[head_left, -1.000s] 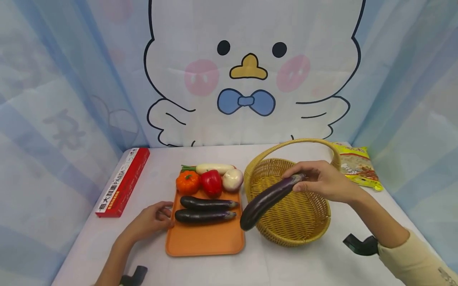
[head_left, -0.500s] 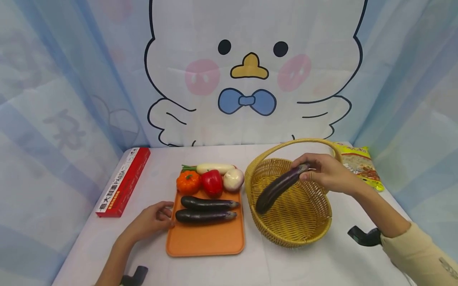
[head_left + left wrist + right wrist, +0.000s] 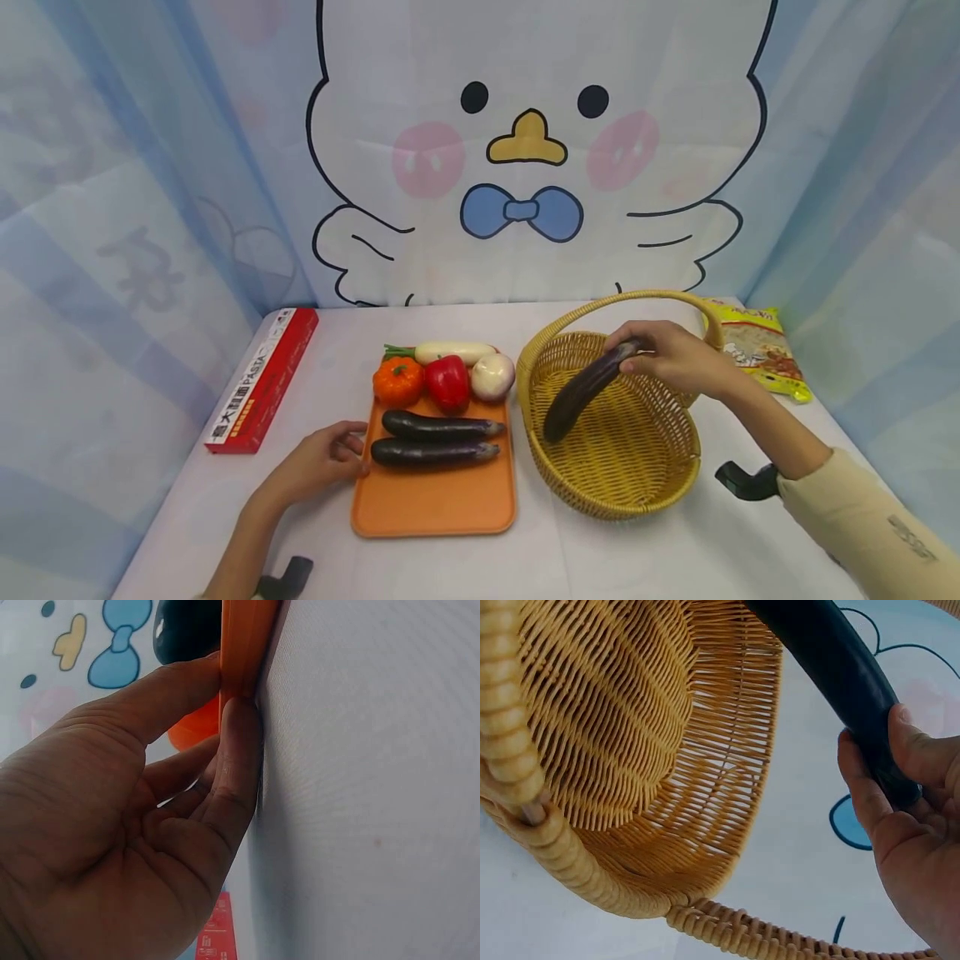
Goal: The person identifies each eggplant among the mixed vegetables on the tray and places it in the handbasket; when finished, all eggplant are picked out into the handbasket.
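Note:
In the head view, my right hand [image 3: 675,358] grips a dark purple eggplant [image 3: 585,392] by its stem end, over the woven basket [image 3: 686,492]. The eggplant slants, its rounded end down toward the basket's left inner side. The right wrist view shows the thumb and fingers around the eggplant [image 3: 847,682]. My left hand [image 3: 322,462] pinches the left edge of an orange tray [image 3: 435,508], thumb at the rim and a finger low against its outer side [image 3: 244,652]. Two more eggplants [image 3: 438,427] lie side by side on the tray.
Behind the eggplants on the tray are an orange pumpkin [image 3: 398,382], a red bell pepper [image 3: 447,383], a white round vegetable [image 3: 492,377] and a white radish [image 3: 453,352]. A red pasta box [image 3: 262,379] lies far left. A yellow packet [image 3: 761,350] lies behind the basket, whose handle [image 3: 600,304] arches up.
My right hand has carried the eggplant from the gap between tray and basket to the right, over the basket, then slightly lower. The left hand stays at the tray edge.

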A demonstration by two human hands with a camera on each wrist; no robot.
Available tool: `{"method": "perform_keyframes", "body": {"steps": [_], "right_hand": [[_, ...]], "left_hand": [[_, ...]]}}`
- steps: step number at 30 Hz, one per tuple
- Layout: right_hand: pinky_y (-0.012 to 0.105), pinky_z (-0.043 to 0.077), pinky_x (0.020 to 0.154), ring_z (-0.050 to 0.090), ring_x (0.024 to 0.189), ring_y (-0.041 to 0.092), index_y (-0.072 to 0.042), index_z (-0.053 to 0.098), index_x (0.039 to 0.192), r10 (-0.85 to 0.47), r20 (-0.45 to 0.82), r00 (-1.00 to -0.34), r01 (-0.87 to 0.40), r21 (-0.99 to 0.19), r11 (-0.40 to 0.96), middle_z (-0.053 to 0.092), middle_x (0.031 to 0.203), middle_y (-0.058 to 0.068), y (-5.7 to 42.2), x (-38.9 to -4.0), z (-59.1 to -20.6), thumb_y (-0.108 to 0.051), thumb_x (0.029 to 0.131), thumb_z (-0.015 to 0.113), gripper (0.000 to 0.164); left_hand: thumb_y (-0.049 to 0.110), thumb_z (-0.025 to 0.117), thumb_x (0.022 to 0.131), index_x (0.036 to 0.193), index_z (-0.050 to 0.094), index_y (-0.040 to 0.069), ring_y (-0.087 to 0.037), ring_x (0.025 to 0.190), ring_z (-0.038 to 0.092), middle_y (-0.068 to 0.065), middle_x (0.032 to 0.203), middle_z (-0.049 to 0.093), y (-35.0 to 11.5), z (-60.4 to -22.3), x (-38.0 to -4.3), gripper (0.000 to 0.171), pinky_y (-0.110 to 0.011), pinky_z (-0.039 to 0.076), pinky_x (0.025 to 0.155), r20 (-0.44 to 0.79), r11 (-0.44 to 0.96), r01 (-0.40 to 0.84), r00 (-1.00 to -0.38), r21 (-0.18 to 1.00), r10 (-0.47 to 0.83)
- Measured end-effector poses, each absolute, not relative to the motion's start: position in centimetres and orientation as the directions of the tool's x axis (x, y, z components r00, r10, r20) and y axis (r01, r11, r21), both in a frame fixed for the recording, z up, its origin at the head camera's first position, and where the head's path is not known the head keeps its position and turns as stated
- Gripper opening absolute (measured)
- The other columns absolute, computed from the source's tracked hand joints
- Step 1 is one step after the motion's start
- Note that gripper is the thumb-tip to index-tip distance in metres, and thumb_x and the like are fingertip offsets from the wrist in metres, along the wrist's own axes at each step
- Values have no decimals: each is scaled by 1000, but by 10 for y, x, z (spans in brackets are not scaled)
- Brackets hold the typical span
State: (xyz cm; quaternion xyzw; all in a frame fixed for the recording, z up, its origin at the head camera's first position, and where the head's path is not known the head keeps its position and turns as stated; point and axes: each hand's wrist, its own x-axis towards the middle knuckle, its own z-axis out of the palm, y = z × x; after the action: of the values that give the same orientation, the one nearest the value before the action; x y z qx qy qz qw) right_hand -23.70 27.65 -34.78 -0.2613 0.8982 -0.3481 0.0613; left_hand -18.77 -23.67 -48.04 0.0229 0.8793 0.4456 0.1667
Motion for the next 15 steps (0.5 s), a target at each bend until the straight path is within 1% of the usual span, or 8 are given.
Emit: {"method": "perform_keyframes", "body": {"steps": [3, 9, 15], "right_hand": [[35, 50, 81, 62, 90, 20, -16, 67, 112, -512, 55, -857, -414, -665, 622, 67, 101, 0, 278, -243, -353, -2, 92, 68, 25], [33, 50, 77, 60, 86, 22, -11, 67, 112, -534, 23, -845, -400, -690, 603, 66, 99, 4, 276, -253, -361, 0, 91, 68, 23], [32, 53, 77, 62, 87, 22, -6, 67, 112, -551, -40, -834, -356, -724, 591, 65, 104, 8, 271, -263, -368, 2, 91, 67, 22]], "left_hand": [[22, 84, 78, 134, 57, 7, -18, 87, 63, -2, 98, 64, -237, -481, -188, 64, -36, 55, 82, -272, 600, -107, -943, 793, 192], [22, 84, 77, 134, 57, 7, -18, 87, 62, -2, 98, 64, -237, -481, -188, 65, -36, 55, 82, -267, 605, -103, -945, 790, 188], [22, 84, 78, 134, 57, 7, -18, 87, 62, -2, 98, 64, -236, -479, -187, 64, -36, 55, 82, -275, 603, -113, -944, 790, 184]]}}
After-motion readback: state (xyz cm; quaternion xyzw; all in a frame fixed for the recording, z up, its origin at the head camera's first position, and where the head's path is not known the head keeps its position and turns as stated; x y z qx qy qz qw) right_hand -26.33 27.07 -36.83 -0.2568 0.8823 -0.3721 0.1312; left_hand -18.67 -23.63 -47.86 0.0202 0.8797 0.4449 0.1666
